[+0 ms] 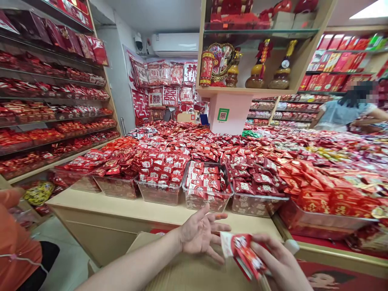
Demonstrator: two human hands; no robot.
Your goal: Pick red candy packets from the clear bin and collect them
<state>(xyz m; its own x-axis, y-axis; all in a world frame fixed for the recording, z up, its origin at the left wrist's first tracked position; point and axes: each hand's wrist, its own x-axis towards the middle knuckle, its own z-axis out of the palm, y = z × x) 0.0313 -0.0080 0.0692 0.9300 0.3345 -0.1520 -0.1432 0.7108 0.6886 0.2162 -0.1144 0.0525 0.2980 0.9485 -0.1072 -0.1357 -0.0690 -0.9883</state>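
Observation:
My left hand (202, 232) is spread with the palm turned up and nothing in it, above a brown cardboard box (172, 266). Pinched in my right hand (274, 256) are red-and-white candy packets (242, 250), seemingly more than one stacked together; their lower part is blurred. The packets' white end lies close to my left fingertips, and I cannot tell whether they touch. Just beyond my hands stands a clear plastic bin (209, 198) holding similar red-and-white packets.
More clear bins of red packets, such as one bin (160, 194) to the left, line the counter (121, 212). Stocked shelves (54, 99) rise at left. A pillar (232, 113) carries a display cabinet. A person in orange (21, 242) is at near left, another person (342, 111) at far right.

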